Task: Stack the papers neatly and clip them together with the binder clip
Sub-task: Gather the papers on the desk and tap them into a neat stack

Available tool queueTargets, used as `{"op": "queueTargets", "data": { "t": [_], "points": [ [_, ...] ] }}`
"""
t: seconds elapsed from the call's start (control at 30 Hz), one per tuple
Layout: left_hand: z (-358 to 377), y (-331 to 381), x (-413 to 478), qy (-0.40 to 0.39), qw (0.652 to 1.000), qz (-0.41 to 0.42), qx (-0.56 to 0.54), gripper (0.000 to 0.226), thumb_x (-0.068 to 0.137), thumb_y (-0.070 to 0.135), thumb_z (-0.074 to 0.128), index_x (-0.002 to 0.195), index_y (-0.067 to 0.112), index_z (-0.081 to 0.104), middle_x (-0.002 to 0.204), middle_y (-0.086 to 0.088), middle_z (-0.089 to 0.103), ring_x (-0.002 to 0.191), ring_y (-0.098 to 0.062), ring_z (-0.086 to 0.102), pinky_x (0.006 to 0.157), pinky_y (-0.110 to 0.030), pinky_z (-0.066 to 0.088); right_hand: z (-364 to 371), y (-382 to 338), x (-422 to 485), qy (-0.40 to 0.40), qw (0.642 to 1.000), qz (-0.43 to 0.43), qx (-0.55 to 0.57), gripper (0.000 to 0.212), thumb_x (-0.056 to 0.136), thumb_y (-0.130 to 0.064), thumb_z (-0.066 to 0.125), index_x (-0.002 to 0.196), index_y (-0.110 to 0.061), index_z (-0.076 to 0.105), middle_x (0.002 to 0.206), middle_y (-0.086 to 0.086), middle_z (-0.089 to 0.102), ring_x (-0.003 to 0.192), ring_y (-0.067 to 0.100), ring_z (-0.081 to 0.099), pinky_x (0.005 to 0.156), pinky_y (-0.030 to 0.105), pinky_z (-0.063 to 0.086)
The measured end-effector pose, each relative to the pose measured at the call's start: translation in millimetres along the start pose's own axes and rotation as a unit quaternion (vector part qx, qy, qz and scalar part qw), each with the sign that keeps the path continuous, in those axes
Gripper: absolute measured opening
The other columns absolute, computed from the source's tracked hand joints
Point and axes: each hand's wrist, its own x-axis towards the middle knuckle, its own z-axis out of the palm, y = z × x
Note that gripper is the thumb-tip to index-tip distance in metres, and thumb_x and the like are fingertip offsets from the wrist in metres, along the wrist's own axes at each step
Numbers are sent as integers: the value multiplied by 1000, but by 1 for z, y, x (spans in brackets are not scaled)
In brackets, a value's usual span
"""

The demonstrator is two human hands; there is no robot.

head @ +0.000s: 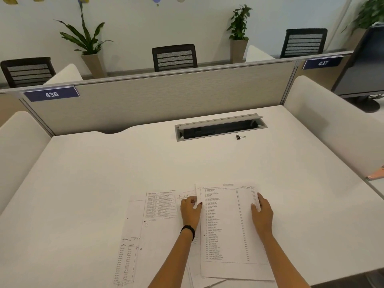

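Several printed sheets lie spread on the white desk near its front edge. The top sheet (228,223), a long printed list, lies between my hands. My left hand (190,210) grips its left edge, thumb on top. At the sheet's right edge, my right hand (262,213) holds it with the fingers curled over it. More sheets (160,206) fan out to the left, one (126,262) reaching the desk's front. A small black binder clip (240,137) lies far back, right of centre, apart from both hands.
An open cable tray (220,127) is sunk into the desk just behind the clip. A grey partition (166,100) closes the back, white side panels (332,125) flank the desk. A monitor (361,65) stands far right. An orange item (377,174) lies at the right edge.
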Motion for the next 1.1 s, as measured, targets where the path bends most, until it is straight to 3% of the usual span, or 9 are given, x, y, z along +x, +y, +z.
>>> {"op": "queueTargets", "data": {
  "t": [0.2,0.4,0.6,0.7,0.9,0.97,1.03,1.1],
  "points": [
    [-1,8,-9,-66,995,0,-77,40,88,6,58,123,14,41,103,-4,56,90,-17,57,69,-13,46,2,-3,-7,-12,1000,-1,-13,48,88,3,50,134,4,39,134,22,48,125,35,45,103,33,32],
    [-2,7,-11,-51,990,8,-128,42,91,6,53,128,23,41,110,-7,60,99,-19,61,76,-21,53,-1,-6,-7,-9,998,35,43,45,90,-5,50,135,-2,40,132,19,51,121,31,49,104,38,38],
    [-10,10,-15,-26,983,2,-180,37,92,6,51,126,19,44,111,-5,60,95,-12,61,64,-10,53,-5,-13,-1,-87,991,72,75,39,91,-19,53,129,-12,48,122,11,59,106,24,56,94,36,46],
    [-11,10,-17,-21,984,-5,-177,36,94,7,48,127,20,44,112,-6,60,94,-13,61,62,-10,53,-4,-13,1,-114,986,82,84,42,87,-16,58,128,-15,48,117,12,62,104,27,60,93,44,50],
    [-14,7,-22,-50,992,7,-111,31,96,13,44,126,20,47,112,2,62,96,-10,62,75,-17,54,-2,-14,-4,-131,985,76,86,42,85,-9,61,126,-7,50,113,9,62,99,27,60,86,39,50],
    [-18,8,-22,-8,997,18,-72,30,94,9,47,123,14,50,107,2,59,92,-7,58,81,-18,54,-2,-15,-5,-132,985,71,86,35,86,-7,59,121,-7,53,110,9,63,96,27,61,83,38,51],
    [-24,2,-19,80,996,37,3,31,90,6,53,121,9,53,113,-8,53,102,-18,53,95,-28,47,-4,-15,-5,-136,985,60,84,29,87,-6,58,115,-7,56,108,9,64,93,27,62,81,37,52],
    [-32,-6,-15,140,987,31,72,35,87,6,58,122,5,53,121,-16,48,113,-29,45,93,-27,39,-6,-14,-5,-136,987,52,73,21,87,-7,58,107,-10,60,105,9,66,91,27,64,79,37,53]
  ]
}}
